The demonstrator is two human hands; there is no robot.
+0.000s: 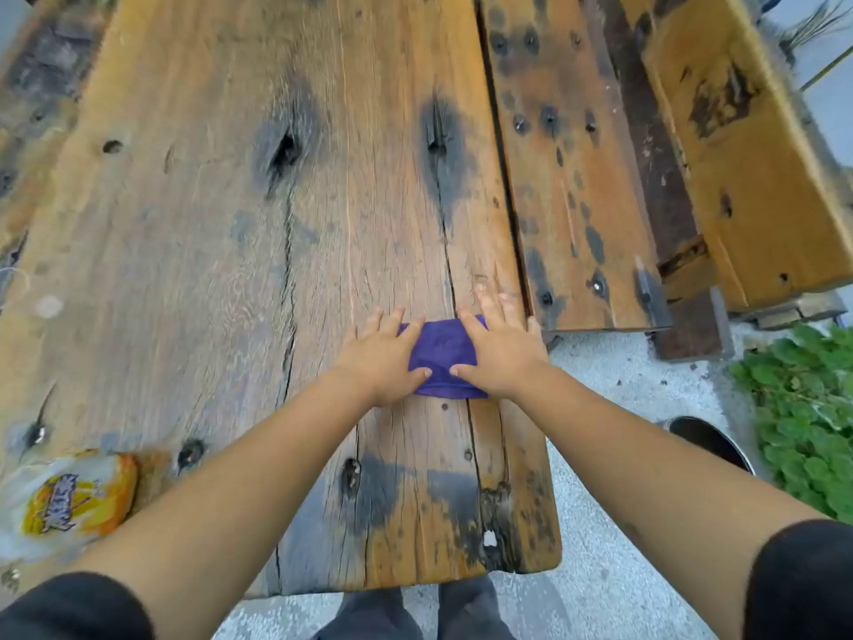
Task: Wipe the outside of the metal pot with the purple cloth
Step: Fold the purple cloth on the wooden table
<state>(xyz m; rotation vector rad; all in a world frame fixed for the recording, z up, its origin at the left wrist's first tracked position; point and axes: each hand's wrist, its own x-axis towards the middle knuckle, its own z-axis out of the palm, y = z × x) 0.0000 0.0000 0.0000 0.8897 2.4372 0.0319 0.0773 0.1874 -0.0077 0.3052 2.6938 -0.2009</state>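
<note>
The purple cloth [444, 358] lies folded and flat on the worn wooden table [231, 251], near its right edge. My left hand [385, 358] rests palm down on the cloth's left side, fingers spread. My right hand [501, 348] presses flat on its right side, fingers spread toward the table edge. Neither hand grips the cloth. The metal pot [713, 443] stands on the ground to the right of the table, partly hidden behind my right forearm; only its dark inside and shiny rim show.
A yellow snack packet in clear plastic [69, 501] lies at the table's near left. A wooden bench [581, 177] and further planks [757, 168] run along the right. Green plants [812, 418] grow beside the pot on the concrete ground [614, 570].
</note>
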